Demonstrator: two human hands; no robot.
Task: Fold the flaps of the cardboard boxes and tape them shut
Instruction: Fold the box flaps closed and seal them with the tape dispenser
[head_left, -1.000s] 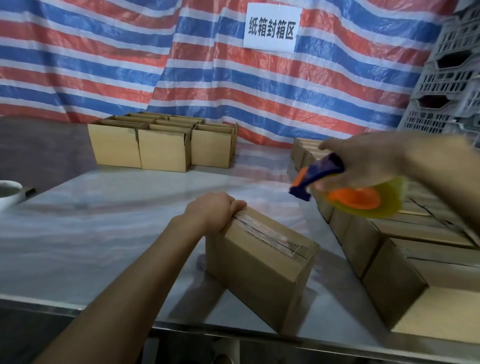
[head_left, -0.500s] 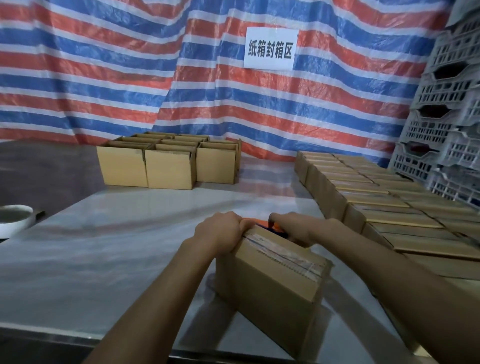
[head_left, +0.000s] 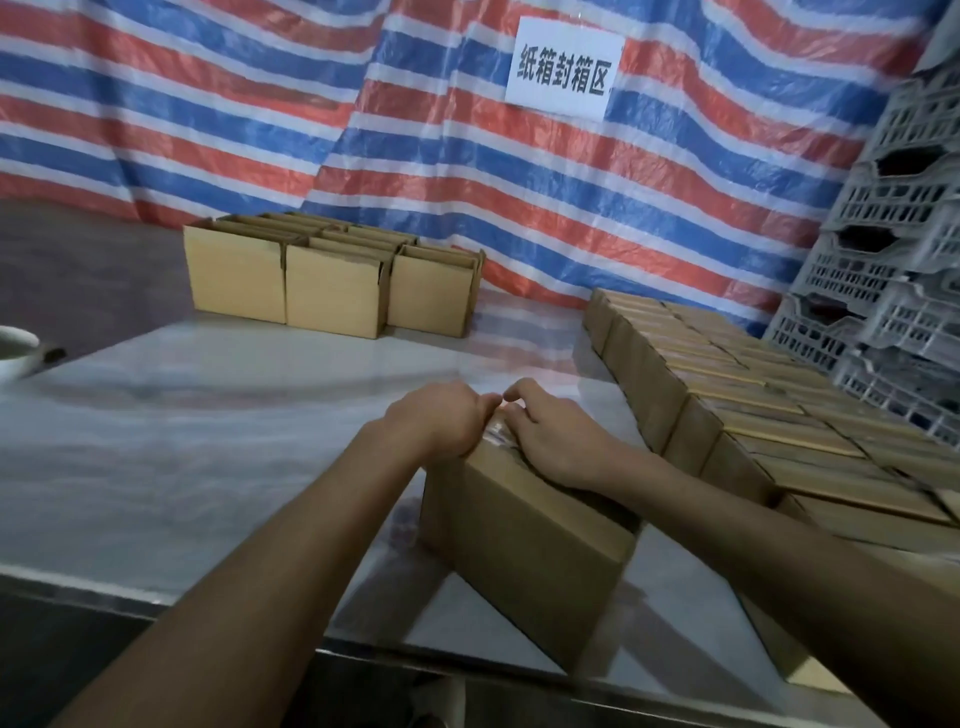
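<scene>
A closed cardboard box (head_left: 519, 551) stands tilted on the steel table (head_left: 208, 441) in front of me. A strip of clear tape (head_left: 494, 435) shows on its top between my hands. My left hand (head_left: 441, 421) grips the box's far left top corner, with its fingers curled over the far edge. On the box's top my right hand (head_left: 556, 441) lies flat, its fingers pressing down over the tape. No tape dispenser is in view.
Several open-topped boxes (head_left: 332, 296) stand grouped at the back left. Rows of closed boxes (head_left: 753, 415) fill the table's right side, with stacked grey plastic crates (head_left: 893, 291) behind them. A white round object (head_left: 15, 353) sits at the left edge. A striped tarp hangs behind.
The orange and blue tape dispenser in my right hand came down to the box's far end and is now out of sight. My right hand now lies flat on the box top.
</scene>
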